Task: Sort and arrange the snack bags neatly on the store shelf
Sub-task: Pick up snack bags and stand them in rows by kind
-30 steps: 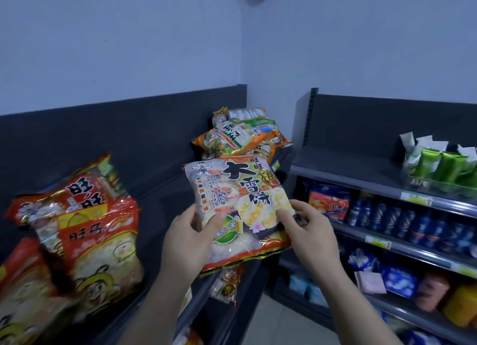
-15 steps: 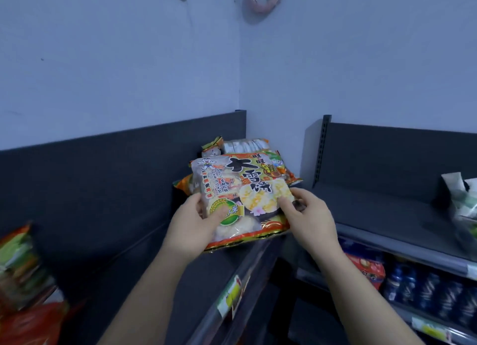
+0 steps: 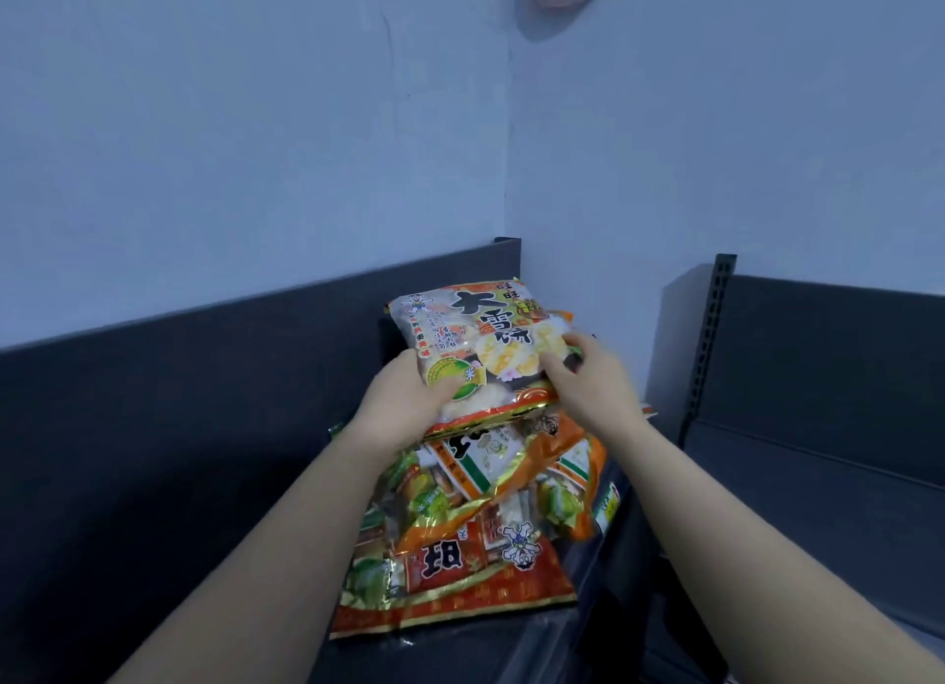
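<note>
Snack bag [image 3: 475, 343]: moved back, now over the pile [image 3: 460, 540].
Hands: left hand [image 3: 409, 402] and right hand [image 3: 588, 384] both grip it.
Shelf [image 3: 491, 658]: holds perhaps three piled bags.

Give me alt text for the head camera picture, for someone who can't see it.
A person's left hand and right hand grip a snack bag by its lower edge, above a heap of orange and red bags lying on a dark shelf in a corner of pale blue walls.
</note>
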The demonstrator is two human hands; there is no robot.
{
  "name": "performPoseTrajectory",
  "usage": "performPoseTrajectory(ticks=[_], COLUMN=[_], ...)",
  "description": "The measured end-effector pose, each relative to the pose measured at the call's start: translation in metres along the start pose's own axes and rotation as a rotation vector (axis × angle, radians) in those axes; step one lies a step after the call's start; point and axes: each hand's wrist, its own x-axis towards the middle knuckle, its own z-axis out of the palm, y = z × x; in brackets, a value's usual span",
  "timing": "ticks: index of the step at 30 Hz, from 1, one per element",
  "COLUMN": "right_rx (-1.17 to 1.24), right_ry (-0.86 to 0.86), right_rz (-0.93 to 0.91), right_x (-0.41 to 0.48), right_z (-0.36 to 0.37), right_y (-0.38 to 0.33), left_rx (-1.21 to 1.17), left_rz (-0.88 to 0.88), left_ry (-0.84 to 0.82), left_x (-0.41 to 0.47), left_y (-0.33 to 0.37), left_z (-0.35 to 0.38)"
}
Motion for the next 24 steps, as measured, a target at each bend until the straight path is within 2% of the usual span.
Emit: performPoseTrajectory(ticks=[2,5,7,10,15,20,24], right_rx=[-0.034,-0.180,-0.189,-0.175,-0.227,-0.232,-0.210], right_ry=[-0.046,-0.215,-0.298,-0.287,-0.260,-0.198,-0.217], right_rz=[0.009,0.050,0.085,0.067,-0.034,-0.236,-0.375], right_x=[0.019,0.035,0.038,0.040,0.039,0.034,0.023], right_z=[0.014,0.034,0.045,0.051,0.044,0.033,0.035], right_y=[0.013,0.033,0.042,0.050,0.051,0.036,0.016], left_rx=[0.041,0.207,0.255,0.207,0.266,0.409,0.531], left_rz=[-0.042,-0.146,-0.201,-0.237,-0.261,-0.237,-0.245], left_ry=[0.017,0.011,-0.019,0.015,0.100,0.191,0.285], left_x=[0.017,0.038,0.041,0.039,0.028,0.006,-0.024], left_y=[-0.006,-0.023,-0.028,-0.029,-0.018,-0.003,-0.001], left_z=[0.009,0.028,0.038,0.045,0.049,0.047,0.039])
